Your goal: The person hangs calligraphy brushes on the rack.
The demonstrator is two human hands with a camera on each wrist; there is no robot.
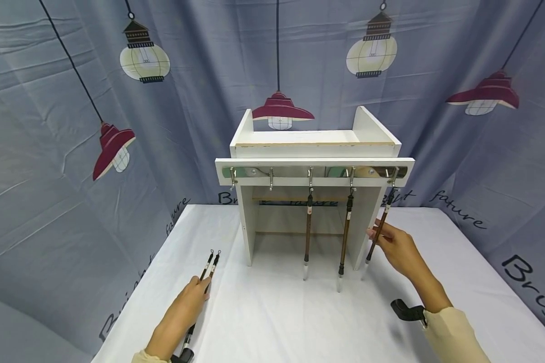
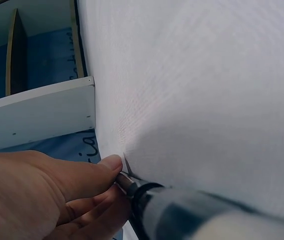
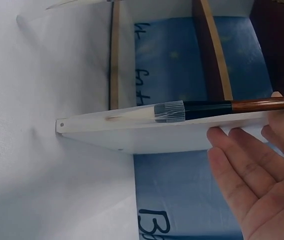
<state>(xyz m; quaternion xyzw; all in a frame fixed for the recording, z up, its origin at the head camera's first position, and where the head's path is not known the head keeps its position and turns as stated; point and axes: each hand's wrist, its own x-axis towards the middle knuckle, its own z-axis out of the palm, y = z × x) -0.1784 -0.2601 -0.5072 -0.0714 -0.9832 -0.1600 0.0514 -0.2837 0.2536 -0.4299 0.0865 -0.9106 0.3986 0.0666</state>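
My left hand point(image 1: 188, 302) holds two dark brushes point(image 1: 213, 263) low over the white table, their loop ends pointing at the rack. In the left wrist view, thumb and fingers pinch a dark shaft point(image 2: 127, 184); a blurred cap fills the foreground. At the rack's right end, my right hand point(image 1: 397, 251) pinches a brown-handled calligraphy brush point(image 1: 381, 227) that hangs tilted from the last hook point(image 1: 394, 175). Its pale bristles sit in a clear cap point(image 3: 166, 113), while the other fingers spread beside the side panel. Two similar brushes, a middle one point(image 1: 309, 227) and another point(image 1: 346, 232), hang from neighbouring hooks.
The white wooden rack point(image 1: 315, 151) stands on the white-clothed table point(image 1: 277, 322), with a hook rail across its front. Two left hooks, such as the second one point(image 1: 271, 177), carry nothing. A blue-grey curtain point(image 1: 200, 75) with printed lamps surrounds the table.
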